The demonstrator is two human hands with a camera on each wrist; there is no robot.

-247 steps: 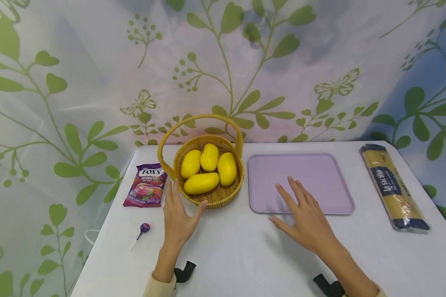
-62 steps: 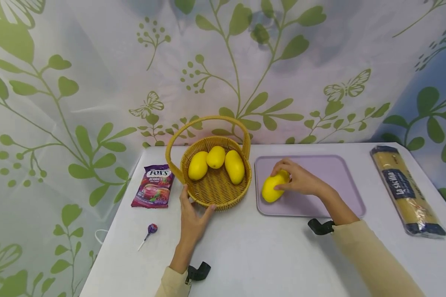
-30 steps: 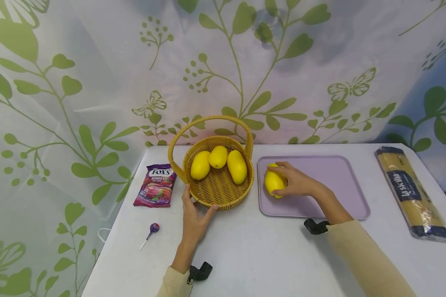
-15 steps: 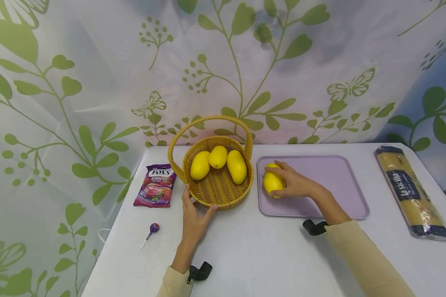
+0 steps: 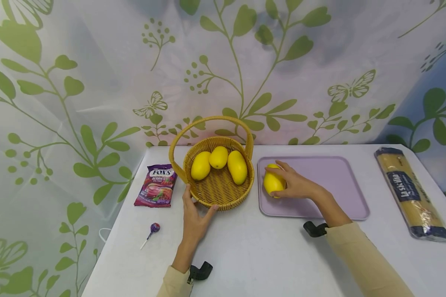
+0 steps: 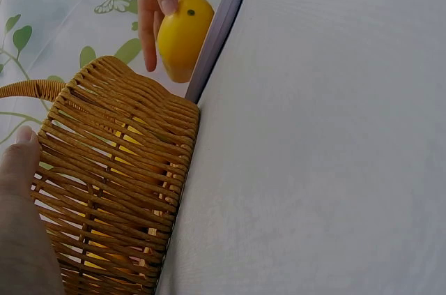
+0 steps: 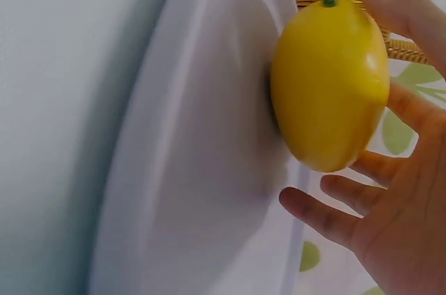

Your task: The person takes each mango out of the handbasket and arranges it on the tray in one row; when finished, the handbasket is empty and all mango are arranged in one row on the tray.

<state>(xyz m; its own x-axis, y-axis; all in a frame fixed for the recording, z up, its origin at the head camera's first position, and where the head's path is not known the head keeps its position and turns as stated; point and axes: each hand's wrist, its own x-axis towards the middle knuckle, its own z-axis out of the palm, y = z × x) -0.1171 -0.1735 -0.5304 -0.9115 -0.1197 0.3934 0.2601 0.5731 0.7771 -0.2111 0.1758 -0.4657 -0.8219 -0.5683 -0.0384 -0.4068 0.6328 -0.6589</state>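
Note:
A yellow mango [image 5: 273, 182] with a small green stem spot is at the left end of the lilac tray [image 5: 319, 187]. My right hand [image 5: 295, 183] grips it between thumb and fingers. In the right wrist view the mango [image 7: 331, 86] is close against the tray surface, the lower fingers spread apart from it. Three more mangoes [image 5: 237, 167] lie along the back of the woven basket [image 5: 219, 194], whose front floor shows bare. My left hand [image 5: 195, 218] rests on the basket's front left, fingers straight, thumb on the rim. Up close, the left wrist view shows the wicker wall [image 6: 118, 176].
To the left of the basket lies a purple candy bag [image 5: 156, 185], with a lollipop [image 5: 154, 228] nearer the front. A pasta pack [image 5: 412, 194] lies at the table's right edge. The basket's tall handle [image 5: 209, 119] arches over it. A leaf-patterned curtain [image 5: 282, 82] hangs behind.
Earlier both hands were spread with nothing held and several mangoes were in the basket. One is now on the tray in my right hand, straightened since two seconds ago. Little moved in the last half second.

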